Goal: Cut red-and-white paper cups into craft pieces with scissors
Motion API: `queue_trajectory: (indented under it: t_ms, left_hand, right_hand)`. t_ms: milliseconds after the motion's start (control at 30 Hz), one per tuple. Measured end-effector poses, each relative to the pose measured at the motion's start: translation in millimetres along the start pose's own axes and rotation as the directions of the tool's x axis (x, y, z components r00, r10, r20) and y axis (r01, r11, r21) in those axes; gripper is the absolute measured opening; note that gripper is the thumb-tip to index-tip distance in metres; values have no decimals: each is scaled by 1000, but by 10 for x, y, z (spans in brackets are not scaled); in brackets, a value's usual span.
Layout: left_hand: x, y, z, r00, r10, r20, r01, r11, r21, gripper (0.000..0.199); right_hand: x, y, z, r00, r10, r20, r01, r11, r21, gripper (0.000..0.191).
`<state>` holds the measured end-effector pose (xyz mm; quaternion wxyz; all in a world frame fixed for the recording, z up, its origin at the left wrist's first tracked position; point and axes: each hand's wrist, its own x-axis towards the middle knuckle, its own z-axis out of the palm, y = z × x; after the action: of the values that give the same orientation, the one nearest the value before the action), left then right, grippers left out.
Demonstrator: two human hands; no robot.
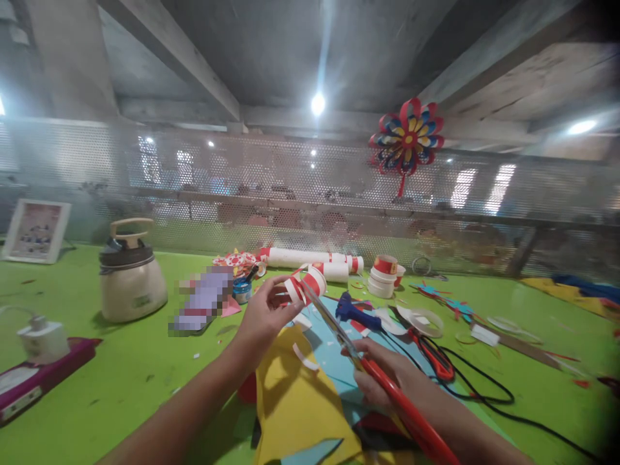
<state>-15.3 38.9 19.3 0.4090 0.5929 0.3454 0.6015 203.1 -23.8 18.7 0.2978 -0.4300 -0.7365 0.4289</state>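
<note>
My left hand (pixel 268 310) grips a red and white paper cup (pixel 316 280) lying sideways above the table, with a cut strip curling at its near side. In my right hand (pixel 382 369) are large scissors (pixel 404 408) with red handles; their blades reach up to the cup and overlap it in this view. Whether they touch it I cannot tell. Beneath my hands lie yellow sheets (pixel 298 394) and a light blue sheet (pixel 334 368), with a white curved paper scrap (pixel 305 357) on the yellow.
A blue glue gun (pixel 356 314) with a black cord lies right of the cup, near a red-handled tool (pixel 433 355). Stacked cups (pixel 382 278) and long cup tubes (pixel 305 258) stand behind. To the left are a kettle (pixel 130 284) and a power strip (pixel 48 381).
</note>
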Motion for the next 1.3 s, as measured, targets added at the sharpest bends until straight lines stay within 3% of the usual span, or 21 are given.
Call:
queue_trajectory:
  t_ms: [100, 267, 433, 733, 867, 1067, 1300]
  left_hand:
    - [20, -17, -16, 999, 34, 12, -33, 998, -61, 48]
    - [38, -56, -27, 997, 21, 78, -11, 992, -130, 50]
    - [26, -38, -6, 999, -36, 33, 40, 992, -116, 56]
    - [-62, -59, 84, 994, -63, 90, 69, 995, -65, 53]
    - [-86, -58, 106, 999, -6, 50, 7, 1000, -21, 48]
    - [-110, -74, 127, 997, 74, -14, -73, 996, 52, 46]
    - [-121, -91, 125, 994, 102, 36, -103, 994, 31, 45]
  right_hand:
    - [-26, 65, 14, 1000, 5, 25, -4, 999, -38, 43]
    - [-58, 164, 50, 993, -104, -61, 95, 986, -135, 38]
    - [-100, 129, 55, 996, -66, -65, 53, 982, -182, 30]
    - [-80, 231, 142, 976, -119, -185, 52, 943, -330, 31]
    - [-91, 263, 177, 948, -170, -269, 65, 931, -360, 33]
    - [-128, 313, 140, 936, -273, -223, 126, 850, -512, 38]
    - [-161, 347, 147, 907, -349, -234, 153, 793, -590, 36]
